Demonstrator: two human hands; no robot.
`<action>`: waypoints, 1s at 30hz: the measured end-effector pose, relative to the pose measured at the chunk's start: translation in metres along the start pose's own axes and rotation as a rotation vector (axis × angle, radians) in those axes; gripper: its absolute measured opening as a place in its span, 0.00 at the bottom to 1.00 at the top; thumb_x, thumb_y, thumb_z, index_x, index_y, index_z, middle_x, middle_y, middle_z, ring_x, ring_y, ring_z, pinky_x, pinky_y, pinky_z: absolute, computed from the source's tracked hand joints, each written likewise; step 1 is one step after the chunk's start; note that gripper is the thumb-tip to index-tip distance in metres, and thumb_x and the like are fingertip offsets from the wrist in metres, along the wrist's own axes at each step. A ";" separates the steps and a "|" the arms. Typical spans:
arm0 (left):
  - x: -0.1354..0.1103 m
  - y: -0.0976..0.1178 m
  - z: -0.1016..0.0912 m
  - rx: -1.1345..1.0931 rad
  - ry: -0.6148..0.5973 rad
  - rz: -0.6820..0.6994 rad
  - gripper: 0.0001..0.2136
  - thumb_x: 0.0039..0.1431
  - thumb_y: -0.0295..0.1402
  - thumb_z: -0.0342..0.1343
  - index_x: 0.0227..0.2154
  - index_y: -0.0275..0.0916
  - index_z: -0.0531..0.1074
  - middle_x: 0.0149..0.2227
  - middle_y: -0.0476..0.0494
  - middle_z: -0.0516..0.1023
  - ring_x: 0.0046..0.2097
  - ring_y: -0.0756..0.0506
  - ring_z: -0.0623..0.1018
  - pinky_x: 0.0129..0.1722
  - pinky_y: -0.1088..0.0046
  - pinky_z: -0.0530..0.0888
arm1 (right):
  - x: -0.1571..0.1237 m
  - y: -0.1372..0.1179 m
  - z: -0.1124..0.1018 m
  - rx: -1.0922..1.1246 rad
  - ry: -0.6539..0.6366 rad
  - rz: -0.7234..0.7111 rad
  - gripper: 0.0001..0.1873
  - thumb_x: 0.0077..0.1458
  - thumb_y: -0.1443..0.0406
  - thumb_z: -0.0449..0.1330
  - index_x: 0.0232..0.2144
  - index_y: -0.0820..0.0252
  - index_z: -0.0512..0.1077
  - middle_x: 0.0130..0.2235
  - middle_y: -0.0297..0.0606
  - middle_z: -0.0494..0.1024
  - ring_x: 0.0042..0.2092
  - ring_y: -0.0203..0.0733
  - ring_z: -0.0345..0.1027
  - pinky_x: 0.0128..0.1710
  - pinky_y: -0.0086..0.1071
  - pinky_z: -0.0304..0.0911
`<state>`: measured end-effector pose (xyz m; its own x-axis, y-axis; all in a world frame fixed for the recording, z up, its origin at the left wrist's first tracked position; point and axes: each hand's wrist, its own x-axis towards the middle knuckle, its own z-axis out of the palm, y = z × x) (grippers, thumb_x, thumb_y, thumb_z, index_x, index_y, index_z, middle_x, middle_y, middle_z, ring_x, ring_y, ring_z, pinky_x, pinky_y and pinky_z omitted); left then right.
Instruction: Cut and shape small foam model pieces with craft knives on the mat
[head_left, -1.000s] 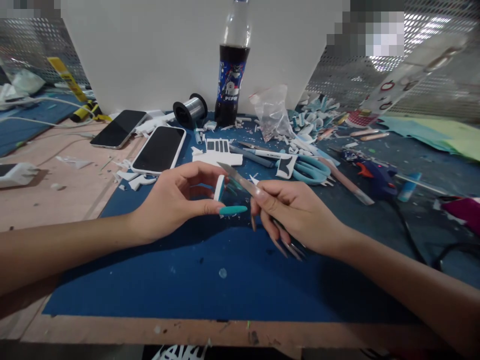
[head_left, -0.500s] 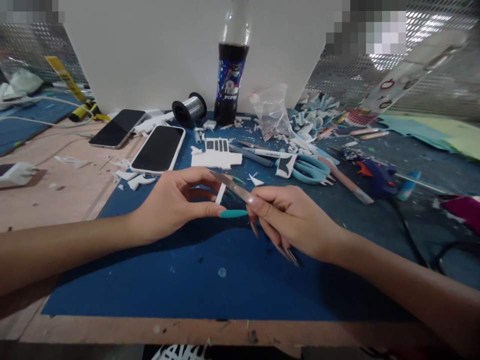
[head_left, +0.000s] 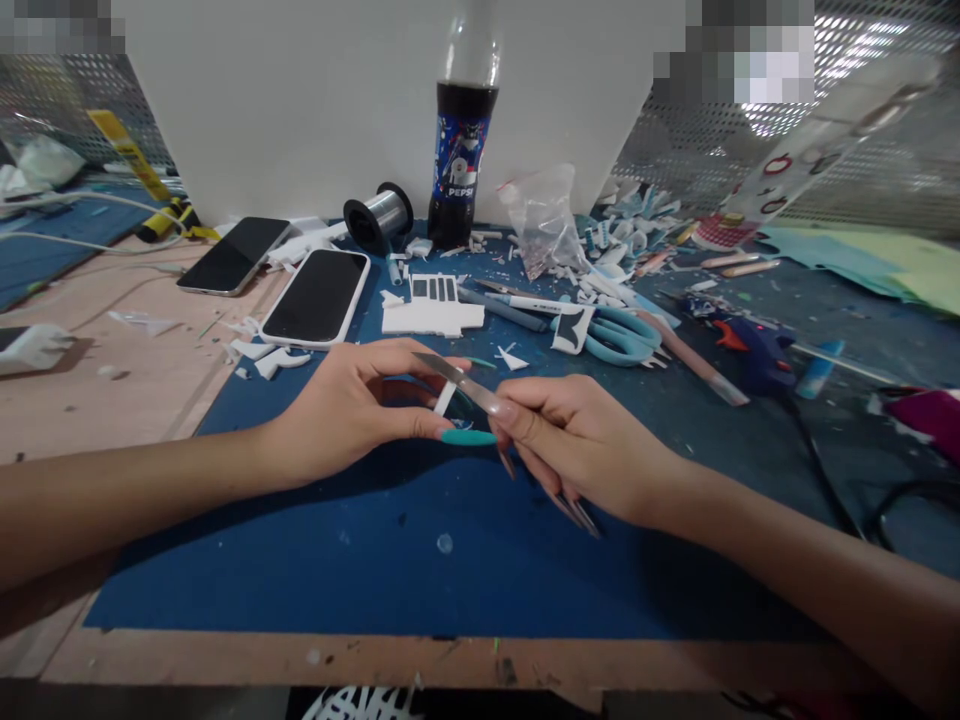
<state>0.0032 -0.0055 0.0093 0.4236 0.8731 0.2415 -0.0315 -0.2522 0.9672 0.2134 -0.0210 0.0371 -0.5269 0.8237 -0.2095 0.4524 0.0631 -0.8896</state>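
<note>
Seemingly mid-trim, the left hand [head_left: 337, 405] pinches a white strip [head_left: 448, 398], the right hand [head_left: 592, 440] a knife [head_left: 472, 390] across its top; the next stroke likely wants steadiness.

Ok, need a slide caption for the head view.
Over a blue mat, the left hand pinches a small white piece while the right hand holds a blade close to it.

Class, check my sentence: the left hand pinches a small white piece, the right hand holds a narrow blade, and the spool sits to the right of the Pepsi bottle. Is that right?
No: the spool lies left of the Pepsi bottle in the head view. The left hand pinches a small white piece and the right hand holds a narrow blade.
</note>
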 end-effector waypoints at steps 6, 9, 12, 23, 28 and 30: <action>0.001 0.000 0.001 -0.008 -0.001 -0.005 0.13 0.41 0.21 0.69 0.30 0.44 0.82 0.38 0.52 0.83 0.40 0.52 0.81 0.43 0.86 0.77 | 0.000 0.001 0.001 0.002 -0.012 -0.007 0.20 0.66 0.60 0.50 0.21 0.60 0.64 0.11 0.25 0.62 0.11 0.26 0.57 0.13 0.16 0.54; 0.001 0.000 0.001 0.010 -0.002 -0.020 0.15 0.40 0.21 0.70 0.32 0.45 0.82 0.36 0.52 0.82 0.37 0.54 0.80 0.40 0.87 0.77 | -0.001 0.001 0.002 0.002 -0.032 0.024 0.20 0.65 0.58 0.51 0.22 0.60 0.64 0.11 0.25 0.62 0.11 0.27 0.58 0.12 0.18 0.54; 0.002 0.001 0.001 0.030 -0.002 -0.037 0.18 0.39 0.21 0.70 0.36 0.45 0.82 0.34 0.52 0.81 0.35 0.54 0.79 0.34 0.89 0.76 | -0.002 0.002 0.004 -0.007 -0.085 0.023 0.20 0.64 0.56 0.53 0.22 0.60 0.65 0.11 0.25 0.61 0.11 0.29 0.58 0.12 0.19 0.55; 0.002 0.002 0.002 -0.084 0.024 -0.075 0.15 0.40 0.20 0.69 0.34 0.40 0.82 0.34 0.50 0.83 0.35 0.52 0.80 0.37 0.83 0.78 | -0.004 0.001 0.002 -0.025 0.018 0.009 0.20 0.66 0.58 0.46 0.23 0.58 0.62 0.10 0.23 0.59 0.10 0.29 0.58 0.11 0.19 0.54; 0.003 0.003 0.002 -0.038 0.026 -0.052 0.12 0.41 0.21 0.69 0.32 0.38 0.81 0.38 0.47 0.83 0.39 0.49 0.80 0.41 0.79 0.78 | -0.004 0.000 0.002 -0.030 0.028 0.011 0.20 0.66 0.58 0.46 0.24 0.58 0.63 0.10 0.23 0.58 0.10 0.29 0.58 0.11 0.19 0.53; 0.003 0.004 0.001 -0.029 0.022 -0.054 0.12 0.41 0.22 0.69 0.31 0.38 0.81 0.39 0.46 0.83 0.40 0.49 0.80 0.41 0.78 0.78 | -0.004 0.001 0.002 -0.034 0.025 0.008 0.20 0.66 0.57 0.47 0.23 0.58 0.62 0.10 0.23 0.58 0.10 0.30 0.58 0.11 0.19 0.53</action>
<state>0.0055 -0.0048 0.0136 0.4058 0.8940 0.1902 -0.0353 -0.1926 0.9806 0.2145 -0.0252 0.0362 -0.5047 0.8383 -0.2062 0.4809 0.0747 -0.8736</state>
